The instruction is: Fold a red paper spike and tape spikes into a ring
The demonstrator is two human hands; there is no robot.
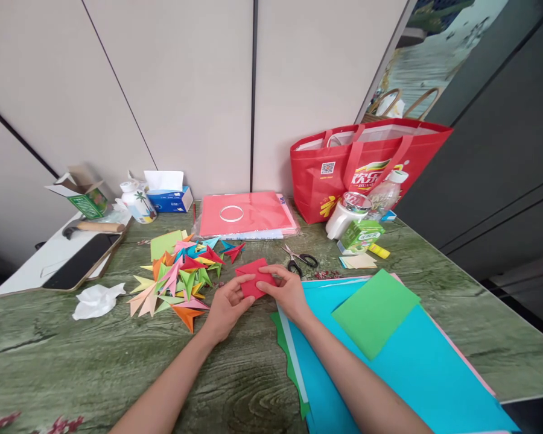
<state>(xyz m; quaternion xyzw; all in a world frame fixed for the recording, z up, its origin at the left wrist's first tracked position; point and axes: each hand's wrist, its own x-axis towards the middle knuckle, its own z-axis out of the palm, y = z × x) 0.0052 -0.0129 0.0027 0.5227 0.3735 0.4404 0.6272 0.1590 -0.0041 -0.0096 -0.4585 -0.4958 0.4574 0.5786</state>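
Blue sheets point(402, 374) lying under right forearm point(357, 380), green square point(375, 313) on top, off to right of right hand point(288, 293). Said hand gripping red folded paper point(250, 287), left hand point(226, 306) pinching it too, so it's sitting right between both. Heap of colourful folded bits point(187, 274) lying just left of left hand. Scissors point(294, 255) lying just past right hand, red bag point(359, 169) standing way farther off.

I look through a single camera worn on the head, above and behind the left hand point(227, 305) and the right hand point(289, 293). It faces forward and down, near enough that the forearms point(174, 380) rise from the bottom edge, yet wide enough to take in the table point(248, 392) around the hands and pale panels point(185, 90) beyond them.
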